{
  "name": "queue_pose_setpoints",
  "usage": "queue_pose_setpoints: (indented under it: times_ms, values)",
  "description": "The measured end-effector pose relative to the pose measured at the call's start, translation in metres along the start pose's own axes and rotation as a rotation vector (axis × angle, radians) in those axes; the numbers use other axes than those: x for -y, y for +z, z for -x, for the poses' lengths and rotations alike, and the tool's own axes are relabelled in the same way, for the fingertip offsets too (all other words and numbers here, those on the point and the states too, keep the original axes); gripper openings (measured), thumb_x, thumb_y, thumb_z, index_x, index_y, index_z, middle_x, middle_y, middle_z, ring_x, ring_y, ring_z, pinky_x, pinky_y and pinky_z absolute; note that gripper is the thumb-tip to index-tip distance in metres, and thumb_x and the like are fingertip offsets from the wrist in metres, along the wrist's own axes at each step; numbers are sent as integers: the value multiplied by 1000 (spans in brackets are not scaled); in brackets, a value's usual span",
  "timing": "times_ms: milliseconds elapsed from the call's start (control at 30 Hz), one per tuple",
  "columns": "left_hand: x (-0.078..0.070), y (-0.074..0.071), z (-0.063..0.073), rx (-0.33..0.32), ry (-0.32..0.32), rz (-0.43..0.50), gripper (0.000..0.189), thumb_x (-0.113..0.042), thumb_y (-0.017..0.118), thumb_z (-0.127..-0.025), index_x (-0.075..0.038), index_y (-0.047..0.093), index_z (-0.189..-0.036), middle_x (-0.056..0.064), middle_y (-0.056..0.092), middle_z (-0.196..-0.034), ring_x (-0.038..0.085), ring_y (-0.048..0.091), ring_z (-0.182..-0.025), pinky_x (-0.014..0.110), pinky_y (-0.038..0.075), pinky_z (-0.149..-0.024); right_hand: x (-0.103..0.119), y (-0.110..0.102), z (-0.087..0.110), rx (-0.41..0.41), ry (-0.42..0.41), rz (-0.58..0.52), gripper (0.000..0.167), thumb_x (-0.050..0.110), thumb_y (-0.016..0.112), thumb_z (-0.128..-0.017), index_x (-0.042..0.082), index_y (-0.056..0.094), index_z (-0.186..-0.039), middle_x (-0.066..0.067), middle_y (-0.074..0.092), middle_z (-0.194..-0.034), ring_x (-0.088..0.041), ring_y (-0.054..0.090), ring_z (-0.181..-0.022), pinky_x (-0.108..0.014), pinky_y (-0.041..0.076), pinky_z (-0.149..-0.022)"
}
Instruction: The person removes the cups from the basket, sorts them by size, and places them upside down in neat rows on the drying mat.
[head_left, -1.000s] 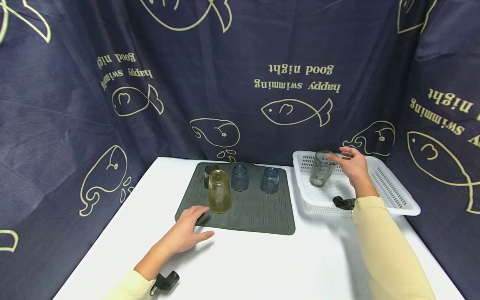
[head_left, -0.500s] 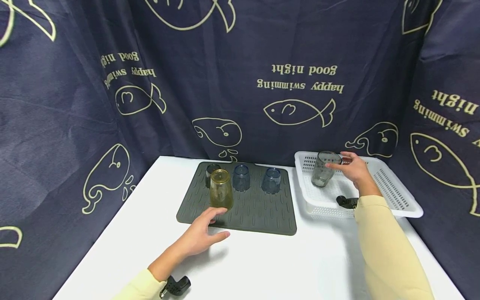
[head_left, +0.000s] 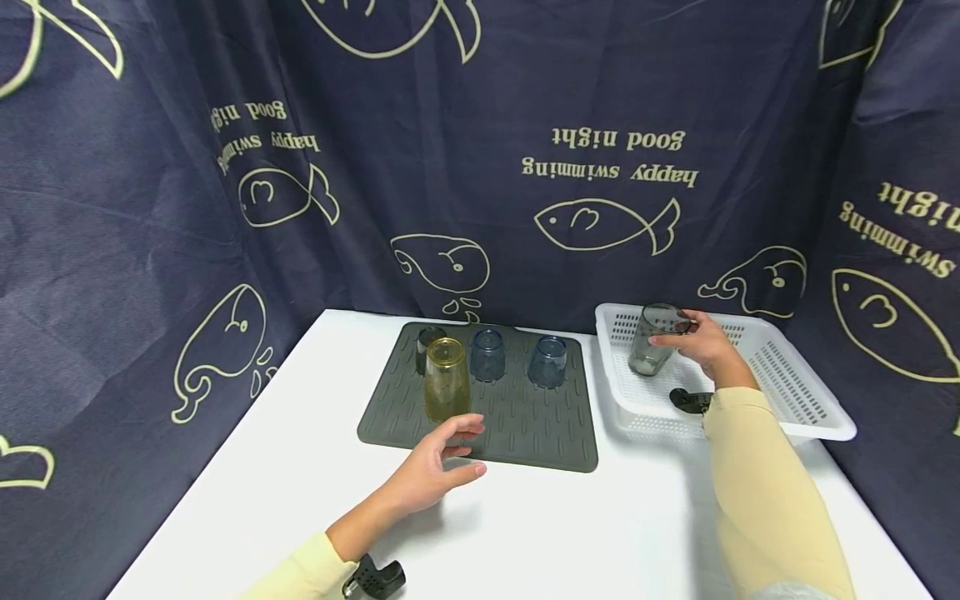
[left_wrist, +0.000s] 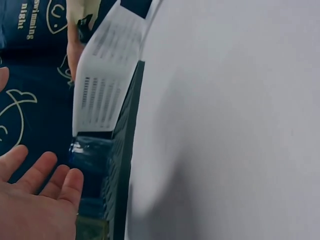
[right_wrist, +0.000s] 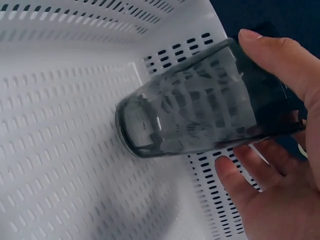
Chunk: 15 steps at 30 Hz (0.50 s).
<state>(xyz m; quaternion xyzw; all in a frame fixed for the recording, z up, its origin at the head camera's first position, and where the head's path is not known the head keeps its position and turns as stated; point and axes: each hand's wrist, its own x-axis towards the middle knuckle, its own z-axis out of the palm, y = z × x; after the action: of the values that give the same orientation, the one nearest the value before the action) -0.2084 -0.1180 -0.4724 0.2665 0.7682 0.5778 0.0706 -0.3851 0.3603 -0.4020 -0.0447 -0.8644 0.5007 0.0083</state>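
Observation:
My right hand is around the upper part of a grey clear drinking glass, thumb on one side and fingers on the other. The glass leans, mouth up, inside the white basket; in the right wrist view its base is low against the perforated floor. My left hand hovers over the front edge of the dark drying mat, fingers spread and holding nothing. Just beyond it an amber glass stands upside down on the mat.
Behind the amber glass, a small dark glass and two blue glasses stand inverted on the mat. The basket sits to the right of the mat on the white table. A navy fish-print curtain encloses the back and sides.
My right hand has come down and closed in on the grey glass. My left hand has moved right, along the mat's front edge. The head view has shifted slightly.

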Motion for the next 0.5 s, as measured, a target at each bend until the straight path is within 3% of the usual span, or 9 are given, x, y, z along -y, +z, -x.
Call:
queue_pose_setpoints:
  times_ms: [133, 333, 500]
  values:
    - [0, 5, -3, -17, 15, 40, 65, -17, 74, -95, -16, 42, -152, 14, 49, -151, 42, 46, -140, 49, 45, -115, -2, 3, -4, 25, -11, -16, 108, 15, 81, -89, -1, 4, -163, -33, 27, -155, -42, 38, -136, -62, 42, -115]
    - [0, 11, -7, -34, 56, 78, 66, -17, 75, -94, -15, 43, -152, 10, 51, -149, 44, 46, -139, 49, 45, -115, -2, 4, -3, 52, 9, -31, 107, 14, 81, -89, -2, 5, -163, -33, 22, -159, -47, 33, -144, -62, 39, -116]
    - [1, 14, -9, -58, 80, 88, 65, -15, 73, -95, -14, 42, -152, 13, 52, -147, 43, 48, -136, 56, 44, -113, -2, 5, -2, 4, 23, -29, 94, 15, 83, -86, -5, 21, -154, -19, 42, -137, -35, 45, -127, -60, 44, -113]
